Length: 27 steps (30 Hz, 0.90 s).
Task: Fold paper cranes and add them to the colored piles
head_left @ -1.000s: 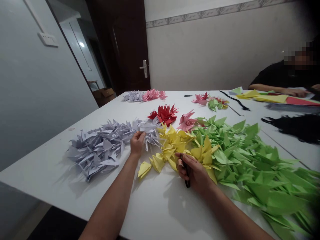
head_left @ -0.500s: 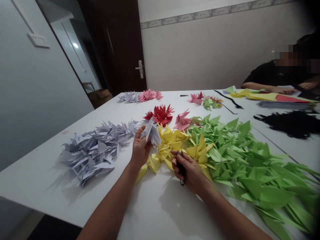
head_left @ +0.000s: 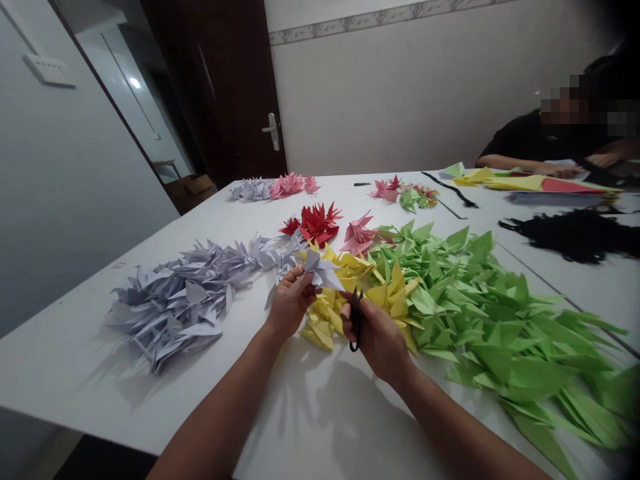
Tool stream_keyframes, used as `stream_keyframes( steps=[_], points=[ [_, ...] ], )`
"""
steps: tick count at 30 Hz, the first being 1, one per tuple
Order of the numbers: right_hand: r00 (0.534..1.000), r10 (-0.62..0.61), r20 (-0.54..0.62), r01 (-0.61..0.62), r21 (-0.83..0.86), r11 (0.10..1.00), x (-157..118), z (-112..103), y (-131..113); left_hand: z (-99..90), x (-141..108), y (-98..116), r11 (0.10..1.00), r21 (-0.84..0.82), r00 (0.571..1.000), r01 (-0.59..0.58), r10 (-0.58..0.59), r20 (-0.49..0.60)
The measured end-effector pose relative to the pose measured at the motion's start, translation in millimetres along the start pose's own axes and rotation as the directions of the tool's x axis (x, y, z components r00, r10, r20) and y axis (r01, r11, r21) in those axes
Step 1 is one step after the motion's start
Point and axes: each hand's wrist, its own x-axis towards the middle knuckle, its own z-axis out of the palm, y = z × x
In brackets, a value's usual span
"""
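My left hand (head_left: pixel 293 300) pinches a pale lilac folded paper flower (head_left: pixel 321 268) by its base, its pointed petals turned to the right. In my right hand (head_left: pixel 380 333) is a pair of small black thread snips (head_left: pixel 355 320), blades upward, close to the flower's petal tips. Below and behind both hands lie yellow paper flowers (head_left: pixel 325 320). A long heap of lilac paper flowers (head_left: pixel 180 300) spreads to the left, and a large heap of green ones (head_left: pixel 500 320) to the right. Red paper flowers (head_left: pixel 315 225) and a pink one (head_left: pixel 359 235) sit just beyond.
On the white table (head_left: pixel 165 420), more pink flowers (head_left: pixel 290 185) stand at the far edge. Black cords (head_left: pixel 570 233) lie in a bundle at right, near stacked coloured paper (head_left: pixel 530 181). A person in black (head_left: pixel 520 143) sits at the far right. A door (head_left: pixel 220 87) is behind.
My left hand has turned the lilac flower so its petals open out to the right, toward the snips. My right hand has shifted slightly, still holding the snips. The view has tilted a little.
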Motion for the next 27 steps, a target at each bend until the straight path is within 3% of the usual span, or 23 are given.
stream_keyframes(
  steps=[3,7,10,14,22,27],
  points=[
    [0.979,-0.200,-0.048,0.196,-0.090,0.977,-0.4,-4.4,0.3,0.4,-0.8,-2.0,0.988,0.127,0.996,-0.091,0.090,0.014],
    [0.950,-0.307,0.064,0.313,-0.223,0.923,-0.4,-11.8,3.5,3.4,-6.0,-4.9,0.896,0.358,0.965,-0.263,0.239,0.112],
    [0.961,-0.254,0.109,0.276,-0.337,0.900,1.8,-14.9,7.4,5.3,-9.2,-7.3,0.876,0.403,0.962,-0.264,0.206,0.181],
    [0.985,-0.161,0.068,0.174,-0.432,0.885,5.2,-14.3,10.0,4.9,-8.7,-8.7,0.875,0.419,0.963,-0.242,0.165,0.212],
    [0.998,-0.069,-0.015,0.057,-0.397,0.916,4.9,-9.1,3.5,8.6,-12.3,-5.7,0.892,0.422,0.976,-0.165,0.088,0.197],
    [1.000,-0.019,0.005,0.020,-0.379,0.925,3.1,-5.0,0.9,8.3,-13.7,-7.3,0.902,0.399,0.977,-0.166,0.096,0.189]
  ],
)
